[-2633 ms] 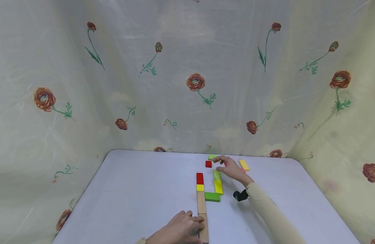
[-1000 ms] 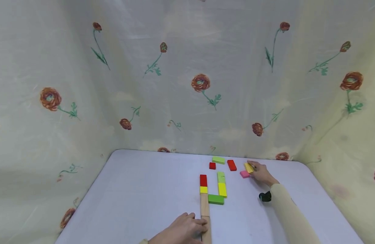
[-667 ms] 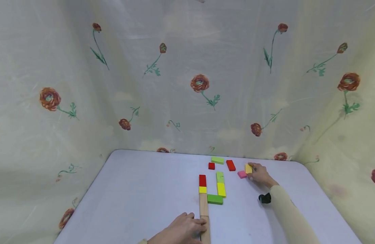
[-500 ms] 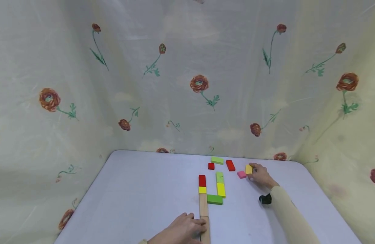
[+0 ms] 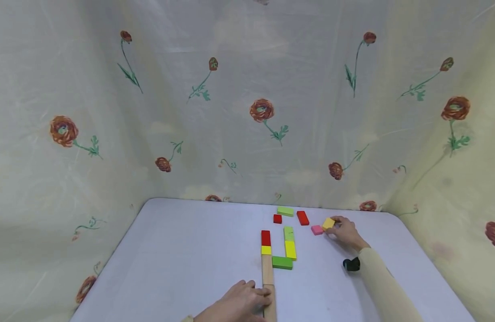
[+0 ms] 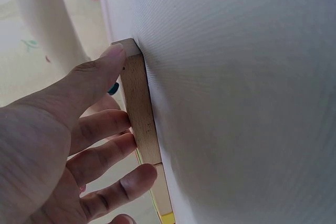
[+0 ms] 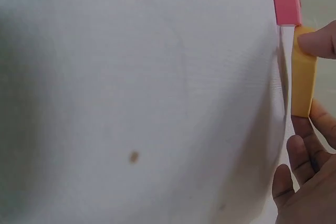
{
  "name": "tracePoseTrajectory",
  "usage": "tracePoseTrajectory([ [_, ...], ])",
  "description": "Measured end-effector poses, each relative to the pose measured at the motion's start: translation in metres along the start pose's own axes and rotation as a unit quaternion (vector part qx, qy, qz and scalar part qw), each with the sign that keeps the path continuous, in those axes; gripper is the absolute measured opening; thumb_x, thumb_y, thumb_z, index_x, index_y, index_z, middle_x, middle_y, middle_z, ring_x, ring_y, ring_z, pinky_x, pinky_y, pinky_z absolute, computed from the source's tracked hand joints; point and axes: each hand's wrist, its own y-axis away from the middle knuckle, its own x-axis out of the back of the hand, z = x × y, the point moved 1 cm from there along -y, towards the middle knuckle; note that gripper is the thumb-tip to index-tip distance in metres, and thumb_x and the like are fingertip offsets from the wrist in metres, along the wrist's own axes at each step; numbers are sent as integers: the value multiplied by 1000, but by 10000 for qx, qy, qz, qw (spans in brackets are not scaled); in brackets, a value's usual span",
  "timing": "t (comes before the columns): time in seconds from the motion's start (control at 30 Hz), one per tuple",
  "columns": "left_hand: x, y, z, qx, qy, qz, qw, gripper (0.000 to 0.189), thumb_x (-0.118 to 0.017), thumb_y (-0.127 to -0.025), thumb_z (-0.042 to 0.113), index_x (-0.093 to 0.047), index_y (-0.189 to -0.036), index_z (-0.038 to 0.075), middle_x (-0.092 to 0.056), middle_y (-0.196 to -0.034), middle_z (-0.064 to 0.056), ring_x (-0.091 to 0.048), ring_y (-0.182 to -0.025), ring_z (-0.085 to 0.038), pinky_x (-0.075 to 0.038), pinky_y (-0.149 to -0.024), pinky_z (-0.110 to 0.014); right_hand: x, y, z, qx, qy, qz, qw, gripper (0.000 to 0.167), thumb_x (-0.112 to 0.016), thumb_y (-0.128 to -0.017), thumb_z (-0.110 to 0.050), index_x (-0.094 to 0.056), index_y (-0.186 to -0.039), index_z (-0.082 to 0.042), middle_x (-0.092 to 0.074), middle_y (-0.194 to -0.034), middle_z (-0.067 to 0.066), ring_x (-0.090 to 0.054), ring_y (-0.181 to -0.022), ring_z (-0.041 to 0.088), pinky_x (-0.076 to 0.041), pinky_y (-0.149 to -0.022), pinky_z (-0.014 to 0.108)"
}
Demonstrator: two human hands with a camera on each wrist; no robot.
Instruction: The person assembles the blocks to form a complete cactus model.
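My right hand (image 5: 344,232) pinches a pale yellow block (image 5: 329,224) between thumb and fingers, at the far right of the block group. Right beside it lies a pink block (image 5: 317,230), and in the right wrist view the yellow block's end is close to the pink block (image 7: 286,1). My left hand (image 5: 241,302) holds the nearest plain wooden block (image 6: 139,103), thumb at its near end and bent fingers along it. That block heads a line: a second wooden block (image 5: 267,270), a small yellow piece (image 5: 266,250) and a red block (image 5: 265,237).
A green block (image 5: 282,262) sits crosswise beside the line, with a bright yellow block (image 5: 290,250) and a light green one (image 5: 289,233) beyond it. Farther back lie a small red cube (image 5: 277,218), another light green block (image 5: 285,211) and a red block (image 5: 302,218).
My right hand has moved right from near the light green blocks, taken hold of the pale yellow block and turned it. The left hand stays on the wooden block.
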Motion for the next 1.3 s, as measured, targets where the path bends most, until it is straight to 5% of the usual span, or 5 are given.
tracePoseTrajectory([
  [0.27,1,2,-1,14,-128,2,9999,47,-67,-73,50,-62,-117,32,-56,-122,16,-48,-81,0,-41,-67,-22,0,1,-18,-4,-289,-17,9996,72,-66,-80,-42,-36,-135,-6,-35,-131,20,-33,-113,37,-37,-90,52],
  [0.5,0,3,-2,-53,-131,14,9999,46,-67,-74,49,-62,-117,31,-57,-121,16,-49,-81,0,-42,-67,-22,-11,3,-46,476,-259,132,9984,74,-70,-76,-45,-40,-133,-7,-39,-133,17,-31,-119,36,-38,-90,52],
  [0.77,0,2,-1,-107,-128,112,9998,47,-68,-74,50,-62,-117,32,-57,-120,17,-45,-76,1,-37,-62,-18,-32,3,-86,1095,-219,-122,9937,71,-71,-75,-47,-46,-130,-10,-39,-130,15,-33,-117,34,-35,-93,51],
  [1.3,2,2,-1,-206,-435,29,9988,46,-65,-77,50,-61,-119,32,-57,-121,17,-43,-73,0,-35,-61,-17,-86,3,-143,1572,221,-278,9869,56,-73,-76,-31,-53,-127,-20,-43,-133,7,-36,-118,28,-37,-93,50],
])
